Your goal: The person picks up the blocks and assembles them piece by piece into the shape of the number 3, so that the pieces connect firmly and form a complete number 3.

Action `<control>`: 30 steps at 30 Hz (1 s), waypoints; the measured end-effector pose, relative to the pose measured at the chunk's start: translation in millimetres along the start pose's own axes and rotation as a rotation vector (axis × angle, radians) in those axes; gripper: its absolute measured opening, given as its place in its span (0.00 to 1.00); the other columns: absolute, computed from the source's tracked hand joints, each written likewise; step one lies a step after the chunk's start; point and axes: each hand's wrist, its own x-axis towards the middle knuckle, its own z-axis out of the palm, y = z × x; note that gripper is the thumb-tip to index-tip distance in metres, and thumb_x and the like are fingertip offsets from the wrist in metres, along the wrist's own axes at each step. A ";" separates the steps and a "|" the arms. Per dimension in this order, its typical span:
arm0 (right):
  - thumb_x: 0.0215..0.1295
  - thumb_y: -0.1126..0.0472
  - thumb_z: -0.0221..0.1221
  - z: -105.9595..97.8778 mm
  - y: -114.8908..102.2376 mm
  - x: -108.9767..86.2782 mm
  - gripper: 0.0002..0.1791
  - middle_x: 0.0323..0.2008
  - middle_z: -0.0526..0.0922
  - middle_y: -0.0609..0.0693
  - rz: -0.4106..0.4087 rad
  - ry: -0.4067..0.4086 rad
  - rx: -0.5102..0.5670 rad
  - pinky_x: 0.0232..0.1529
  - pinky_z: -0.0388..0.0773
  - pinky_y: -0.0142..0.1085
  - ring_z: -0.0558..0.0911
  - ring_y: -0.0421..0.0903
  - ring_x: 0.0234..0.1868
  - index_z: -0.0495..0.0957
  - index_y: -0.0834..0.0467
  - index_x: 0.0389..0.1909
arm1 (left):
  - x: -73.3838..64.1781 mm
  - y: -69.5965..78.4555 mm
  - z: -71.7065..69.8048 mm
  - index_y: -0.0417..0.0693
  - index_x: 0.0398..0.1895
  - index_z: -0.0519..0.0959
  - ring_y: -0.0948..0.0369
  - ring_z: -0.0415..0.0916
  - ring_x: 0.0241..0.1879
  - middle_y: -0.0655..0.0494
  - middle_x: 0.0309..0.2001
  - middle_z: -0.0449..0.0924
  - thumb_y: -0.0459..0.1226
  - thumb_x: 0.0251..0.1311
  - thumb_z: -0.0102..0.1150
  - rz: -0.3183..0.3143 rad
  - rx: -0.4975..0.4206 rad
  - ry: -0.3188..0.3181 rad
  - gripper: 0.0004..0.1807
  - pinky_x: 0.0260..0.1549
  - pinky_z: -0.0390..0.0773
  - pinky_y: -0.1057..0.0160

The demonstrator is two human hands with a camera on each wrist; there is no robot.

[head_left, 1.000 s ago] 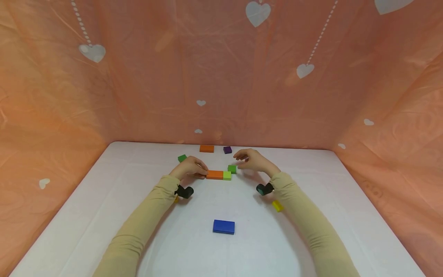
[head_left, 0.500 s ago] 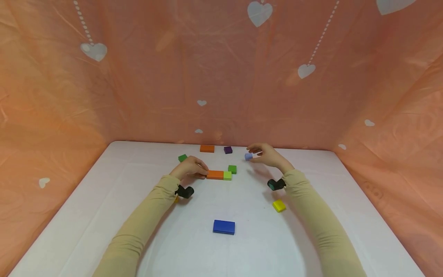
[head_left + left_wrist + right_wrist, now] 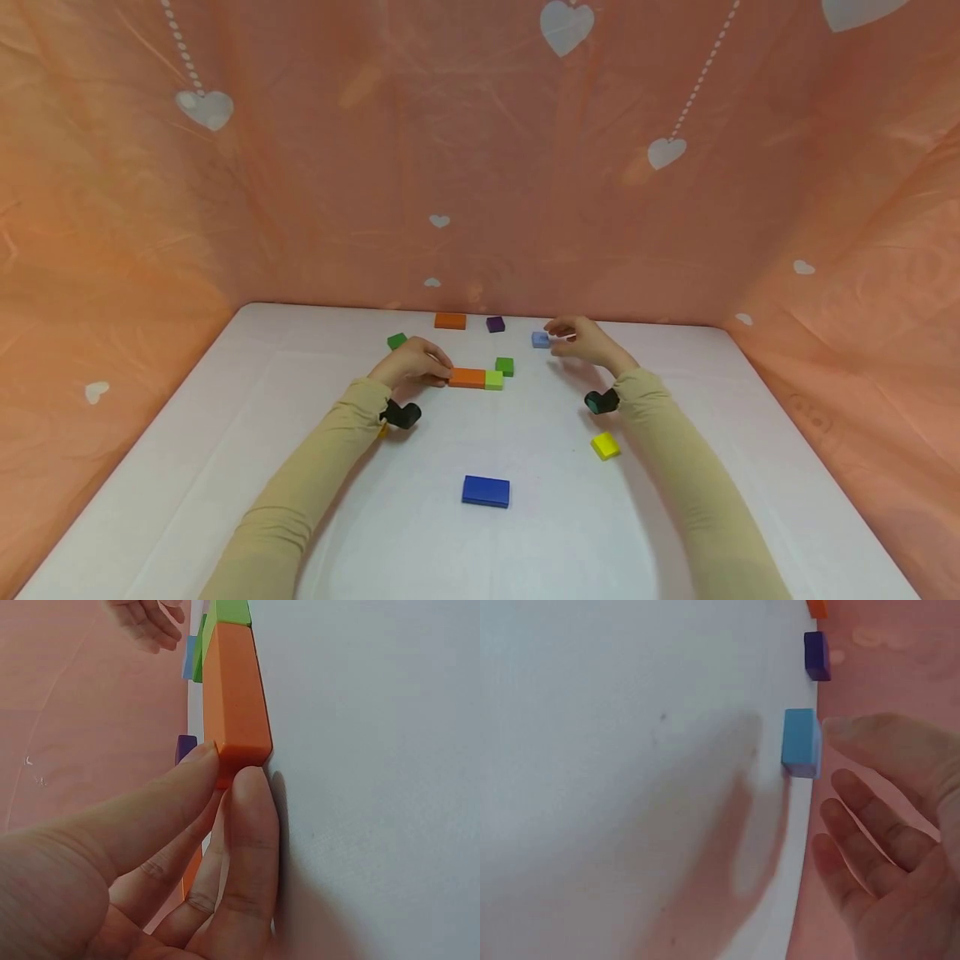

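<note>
The left hand [image 3: 411, 362] pinches the end of the orange block [image 3: 467, 377] on the worktop [image 3: 225, 467]; keep it steady. The right hand [image 3: 587, 340], fingers relaxed, seems just to touch the light blue block [image 3: 540, 339] near the back edge; grip its sides squarely.

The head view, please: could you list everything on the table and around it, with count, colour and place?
Long orange block: one, orange, table centre, left hand at its left end.
Light green block: one, touching the long orange block's right end.
Dark green blocks: two, one just behind the light green block, one far left.
Far orange block: one, near the back edge.
Purple block: one, right of the far orange block.
Light blue block: one, at the right hand's fingertips.
Yellow block: one, near the right forearm.
Blue block: one, front centre.
Table: one, white.
Curtain: pink, white hearts, behind and beside.
Left hand: grips the long orange block.
Right hand: beside the light blue block, contact unclear.
</note>
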 end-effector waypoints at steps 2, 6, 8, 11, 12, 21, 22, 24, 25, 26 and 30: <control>0.56 0.74 0.64 1.4 1.3 1.3 0.24 0.52 0.75 0.67 0.019 0.002 0.005 0.59 0.69 0.53 0.73 0.63 0.55 0.72 0.73 0.55 | -0.2 0.2 0.1 0.34 0.42 0.82 0.56 0.81 0.30 0.44 0.36 0.82 0.28 0.57 0.64 -0.004 0.003 0.002 0.10 0.36 0.82 0.63; 0.56 0.74 0.63 4.7 3.4 4.0 0.24 0.52 0.76 0.65 0.058 0.009 -0.004 0.58 0.70 0.51 0.73 0.61 0.55 0.72 0.72 0.55 | -0.1 -0.6 0.2 0.34 0.41 0.82 0.56 0.82 0.30 0.44 0.37 0.81 0.28 0.57 0.64 -0.004 0.008 0.003 0.10 0.36 0.82 0.63; 0.56 0.74 0.63 6.4 4.0 5.4 0.24 0.53 0.76 0.64 0.071 0.012 -0.014 0.58 0.71 0.50 0.74 0.60 0.55 0.73 0.71 0.55 | -0.2 -0.9 0.3 0.34 0.41 0.82 0.55 0.82 0.30 0.44 0.37 0.81 0.28 0.57 0.64 -0.004 0.007 0.002 0.10 0.36 0.82 0.63; 0.56 0.73 0.64 8.4 5.4 8.1 0.24 0.53 0.76 0.64 0.083 0.017 -0.019 0.58 0.71 0.49 0.74 0.60 0.55 0.73 0.70 0.55 | -0.4 -1.1 0.5 0.34 0.41 0.82 0.55 0.82 0.30 0.44 0.36 0.81 0.28 0.56 0.64 -0.007 0.002 0.000 0.10 0.36 0.82 0.63; 0.55 0.73 0.64 8.7 5.7 8.9 0.24 0.53 0.77 0.64 0.087 0.020 -0.017 0.58 0.71 0.49 0.74 0.60 0.55 0.73 0.71 0.55 | -0.6 -1.1 0.5 0.34 0.41 0.82 0.55 0.82 0.30 0.44 0.36 0.81 0.28 0.57 0.64 -0.006 0.003 0.000 0.10 0.36 0.82 0.63; 0.54 0.74 0.64 14.1 9.8 14.0 0.24 0.52 0.76 0.65 0.112 0.045 -0.031 0.58 0.71 0.49 0.74 0.60 0.53 0.73 0.71 0.54 | 0.1 -1.0 1.4 0.35 0.41 0.82 0.56 0.82 0.29 0.44 0.37 0.81 0.29 0.56 0.65 -0.015 0.012 0.011 0.10 0.35 0.82 0.64; 0.55 0.73 0.64 14.9 9.7 14.2 0.24 0.52 0.76 0.64 0.123 0.045 -0.031 0.59 0.70 0.49 0.74 0.60 0.53 0.73 0.70 0.54 | 0.3 -1.0 1.5 0.35 0.41 0.82 0.56 0.82 0.29 0.44 0.37 0.81 0.29 0.56 0.65 -0.015 0.014 0.012 0.10 0.35 0.82 0.64; 0.56 0.73 0.64 16.4 8.6 14.5 0.24 0.53 0.76 0.63 0.153 0.048 -0.020 0.59 0.69 0.49 0.73 0.59 0.54 0.73 0.69 0.55 | 0.9 -1.1 1.7 0.36 0.41 0.82 0.56 0.81 0.29 0.44 0.37 0.81 0.29 0.56 0.66 -0.020 0.014 0.014 0.10 0.35 0.82 0.64; 0.56 0.73 0.63 16.8 7.9 14.4 0.24 0.53 0.75 0.63 0.163 0.046 -0.019 0.60 0.69 0.49 0.73 0.59 0.54 0.73 0.68 0.55 | 1.2 -1.1 1.6 0.36 0.41 0.82 0.56 0.81 0.29 0.44 0.37 0.81 0.29 0.55 0.66 -0.023 0.014 0.015 0.10 0.35 0.82 0.64; 0.56 0.73 0.63 17.3 7.5 14.5 0.24 0.53 0.75 0.63 0.166 0.044 -0.017 0.60 0.69 0.49 0.73 0.59 0.55 0.73 0.68 0.56 | 1.6 -1.2 1.6 0.36 0.41 0.82 0.56 0.81 0.29 0.44 0.37 0.81 0.29 0.55 0.66 -0.024 0.013 0.015 0.10 0.35 0.82 0.64; 0.56 0.74 0.62 19.3 6.4 15.4 0.24 0.53 0.75 0.63 0.155 0.040 -0.009 0.59 0.70 0.49 0.73 0.60 0.55 0.73 0.69 0.56 | 2.0 -1.4 1.5 0.35 0.41 0.82 0.57 0.81 0.29 0.44 0.37 0.81 0.29 0.56 0.65 -0.020 0.011 0.011 0.10 0.35 0.82 0.64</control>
